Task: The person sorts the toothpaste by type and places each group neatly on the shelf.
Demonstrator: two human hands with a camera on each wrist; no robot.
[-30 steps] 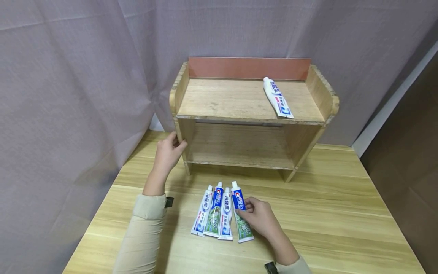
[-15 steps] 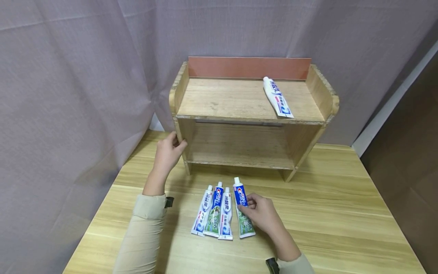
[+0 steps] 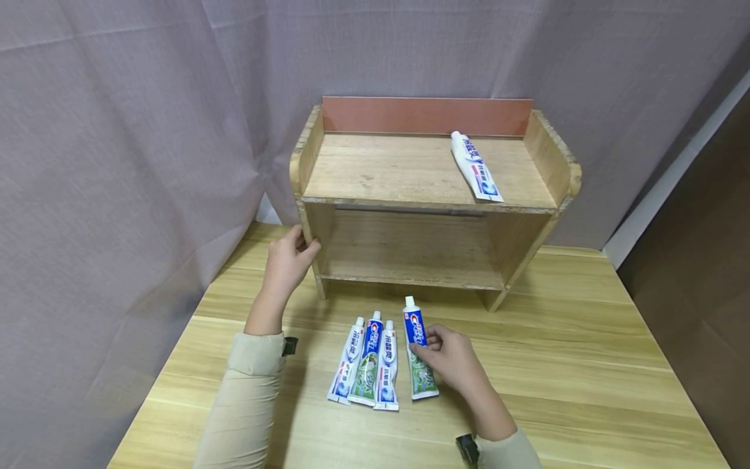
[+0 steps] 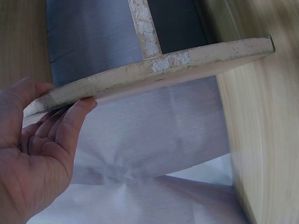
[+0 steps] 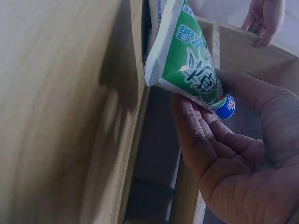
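Observation:
My right hand (image 3: 454,357) pinches a blue and green toothpaste tube (image 3: 419,365) between thumb and fingers, its white cap pointing toward the shelf. In the right wrist view the green crimped end of that toothpaste tube (image 5: 184,65) faces the camera. My left hand (image 3: 288,259) grips the left side panel of a small wooden shelf (image 3: 310,244); the left wrist view shows thumb and fingers on either side of the panel edge (image 4: 112,84). Left of the held tube lie two white tubes (image 3: 347,365) (image 3: 386,371) with another blue and green tube (image 3: 367,365) between them.
A white toothpaste tube (image 3: 476,168) lies toward the right on the upper board of the shelf, below a reddish back strip (image 3: 428,117). The shelf stands on a wooden table (image 3: 586,365). A grey curtain (image 3: 146,130) hangs behind, and a brown panel (image 3: 697,273) borders the right.
My right hand has moved the blue and green tube slightly forward and to the right, away from the row of tubes. My left hand has stayed on the shelf panel.

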